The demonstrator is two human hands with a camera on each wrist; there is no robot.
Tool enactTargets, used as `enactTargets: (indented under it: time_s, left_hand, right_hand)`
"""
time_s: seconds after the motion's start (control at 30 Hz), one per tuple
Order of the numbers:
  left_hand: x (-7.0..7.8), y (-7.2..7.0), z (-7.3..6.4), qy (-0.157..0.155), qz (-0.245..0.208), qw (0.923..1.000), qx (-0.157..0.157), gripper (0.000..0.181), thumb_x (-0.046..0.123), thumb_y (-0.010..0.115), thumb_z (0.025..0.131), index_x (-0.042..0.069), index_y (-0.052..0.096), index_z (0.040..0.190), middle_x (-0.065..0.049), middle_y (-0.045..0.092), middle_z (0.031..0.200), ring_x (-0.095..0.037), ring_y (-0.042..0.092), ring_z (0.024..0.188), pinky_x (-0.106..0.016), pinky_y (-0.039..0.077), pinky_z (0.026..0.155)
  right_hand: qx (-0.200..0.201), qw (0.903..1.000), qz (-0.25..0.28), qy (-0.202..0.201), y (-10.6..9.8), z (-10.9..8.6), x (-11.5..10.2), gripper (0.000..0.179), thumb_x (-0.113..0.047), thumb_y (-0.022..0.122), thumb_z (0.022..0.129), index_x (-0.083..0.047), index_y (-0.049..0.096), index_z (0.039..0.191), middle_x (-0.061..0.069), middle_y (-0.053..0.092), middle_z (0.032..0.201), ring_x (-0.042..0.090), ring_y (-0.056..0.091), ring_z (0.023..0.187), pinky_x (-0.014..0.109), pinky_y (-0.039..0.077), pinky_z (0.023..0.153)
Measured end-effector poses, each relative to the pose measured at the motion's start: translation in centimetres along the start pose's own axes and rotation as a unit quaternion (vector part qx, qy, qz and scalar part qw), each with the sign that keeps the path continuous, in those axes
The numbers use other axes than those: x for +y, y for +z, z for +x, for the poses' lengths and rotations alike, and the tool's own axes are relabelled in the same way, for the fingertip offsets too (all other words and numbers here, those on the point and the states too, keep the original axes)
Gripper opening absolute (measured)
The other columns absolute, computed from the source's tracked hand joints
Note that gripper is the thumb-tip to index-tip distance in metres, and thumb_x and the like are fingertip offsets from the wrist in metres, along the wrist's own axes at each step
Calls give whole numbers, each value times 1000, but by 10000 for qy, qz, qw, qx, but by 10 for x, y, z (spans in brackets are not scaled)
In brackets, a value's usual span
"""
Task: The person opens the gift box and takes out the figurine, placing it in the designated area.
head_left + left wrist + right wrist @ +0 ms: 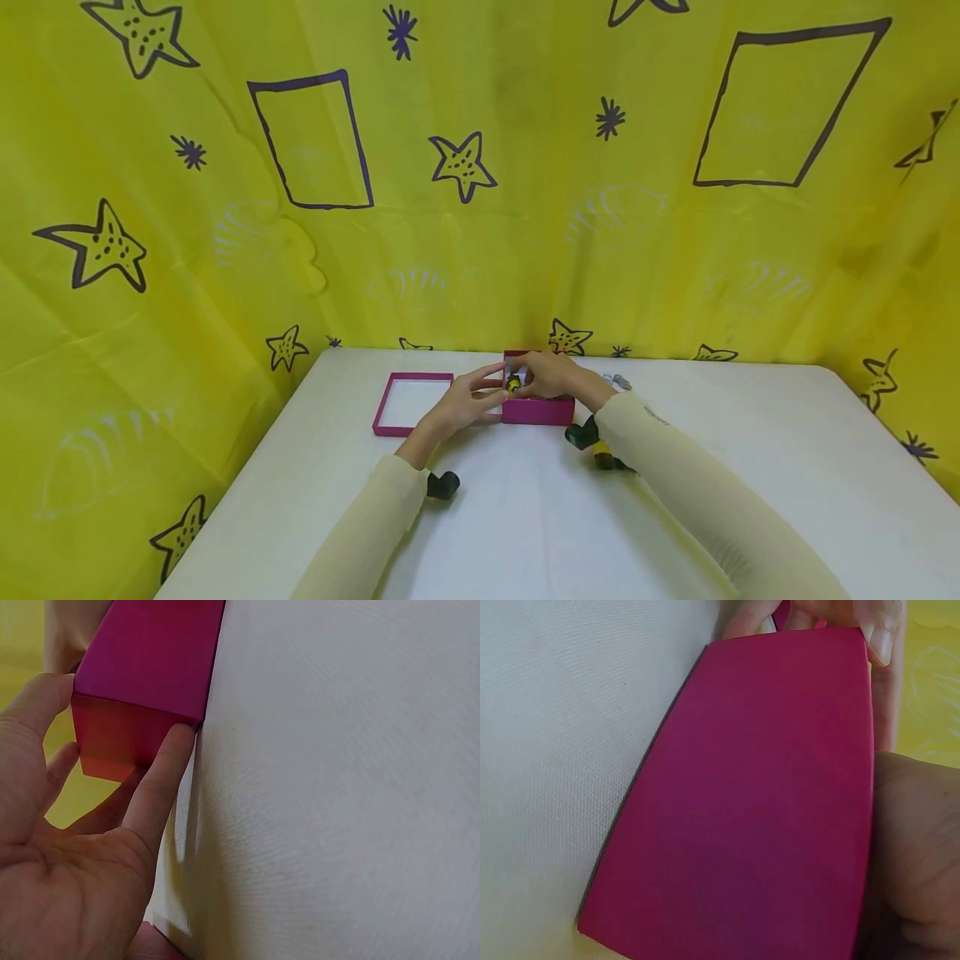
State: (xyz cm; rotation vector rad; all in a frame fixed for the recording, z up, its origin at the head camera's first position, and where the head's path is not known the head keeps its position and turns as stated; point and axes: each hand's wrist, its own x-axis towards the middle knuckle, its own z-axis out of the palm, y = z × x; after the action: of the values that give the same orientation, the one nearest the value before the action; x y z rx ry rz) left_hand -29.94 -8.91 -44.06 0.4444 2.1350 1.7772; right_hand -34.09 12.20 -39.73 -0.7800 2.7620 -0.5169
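Sleeves [675, 458], then pink upward-opening box [538, 412], long wall [757, 780] crosswise; left hand [459, 408] spread, right hand [549, 374], grip unclear.

1. Magenta rectangular box [537, 412]: open at the top, just below the middle of the head view, flat on its base. Its long plain side faces the bottom of the frame. The left hand's [467, 400] spread fingertips touch its left end, one at a lower corner in the left wrist view.
2. Small yellow-and-black object [513, 383]: at the box's left end, pinched by the right hand [546, 373]; its exact shape is too small to tell.
3. Shallow magenta box lid [408, 404]: left of the box in the head view, flat, white inside facing up, partly covered by the left hand.
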Motion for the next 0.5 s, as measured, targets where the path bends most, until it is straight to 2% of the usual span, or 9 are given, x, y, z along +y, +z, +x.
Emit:
enactTargets:
  time_s: [0.13,0.5]
  left_hand:
    - [-1,0,0,55,-8,10000,-25,61,19,68,101,23,45,157,-20,51,149,-34,59,128,-44,60,91]
    - [1,1,-1,-15,147,9999,51,61,21,69,100,27,46,157,-16,53,148,-33,60,128,-41,60,91]
  right_hand:
    - [12,10000,20,90,1,2,0,48,-28,80,91,-9,67,133,2,72,97,17,67,86,34,60,77]
    - [51,9999,32,119,1,1,-1,46,-28,81,90,-9,69,130,1,72,95,17,66,84,35,60,76]
